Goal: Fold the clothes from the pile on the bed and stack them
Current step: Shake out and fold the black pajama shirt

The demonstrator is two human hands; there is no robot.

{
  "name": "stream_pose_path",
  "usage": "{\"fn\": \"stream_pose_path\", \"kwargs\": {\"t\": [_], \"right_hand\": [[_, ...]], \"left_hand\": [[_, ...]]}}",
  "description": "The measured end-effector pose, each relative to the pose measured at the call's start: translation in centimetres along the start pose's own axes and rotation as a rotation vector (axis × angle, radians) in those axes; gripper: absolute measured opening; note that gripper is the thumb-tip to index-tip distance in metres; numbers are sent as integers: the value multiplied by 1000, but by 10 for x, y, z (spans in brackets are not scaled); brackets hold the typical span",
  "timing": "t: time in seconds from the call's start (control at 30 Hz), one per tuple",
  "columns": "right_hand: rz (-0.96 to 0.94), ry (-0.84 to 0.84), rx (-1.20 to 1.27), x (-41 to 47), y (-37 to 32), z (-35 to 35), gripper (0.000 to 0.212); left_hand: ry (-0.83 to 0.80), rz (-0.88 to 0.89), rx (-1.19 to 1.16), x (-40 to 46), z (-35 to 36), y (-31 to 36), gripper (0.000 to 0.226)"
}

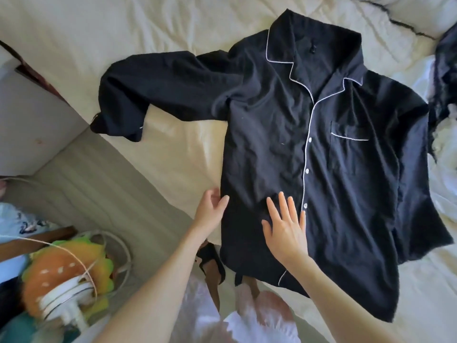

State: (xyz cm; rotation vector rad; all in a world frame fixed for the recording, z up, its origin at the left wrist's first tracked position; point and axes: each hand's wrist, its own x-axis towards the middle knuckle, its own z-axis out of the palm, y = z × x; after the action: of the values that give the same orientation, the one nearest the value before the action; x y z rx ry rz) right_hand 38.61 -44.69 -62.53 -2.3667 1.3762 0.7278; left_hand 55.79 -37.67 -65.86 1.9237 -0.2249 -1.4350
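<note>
Flat right hand (pixel 285 229) on black shirt (pixel 346 157)

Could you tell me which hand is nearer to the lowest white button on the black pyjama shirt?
Right. The right hand lies flat just beside the lowest white button; the left hand touches the shirt's side edge, farther away.

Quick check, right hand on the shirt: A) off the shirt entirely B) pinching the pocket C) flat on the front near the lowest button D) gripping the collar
C: the right hand lies flat, fingers straight, on the shirt front beside the lowest button.
</note>
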Motion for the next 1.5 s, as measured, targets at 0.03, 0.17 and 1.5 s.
{"fn": "stream_pose_path", "kwargs": {"t": [0.03,0.17,1.5], "right_hand": [[0,-9,-21,-3,5,2,56],[34,-35,-39,-11,24,4,56],[-13,-170,65,-7,34,-1,59]], "left_hand": [[-40,-27,-43,2,7,-3,35],[-182,-64,-67,0,10,-12,13],[-47,53,-194,-74,-24,-29,20]]}}
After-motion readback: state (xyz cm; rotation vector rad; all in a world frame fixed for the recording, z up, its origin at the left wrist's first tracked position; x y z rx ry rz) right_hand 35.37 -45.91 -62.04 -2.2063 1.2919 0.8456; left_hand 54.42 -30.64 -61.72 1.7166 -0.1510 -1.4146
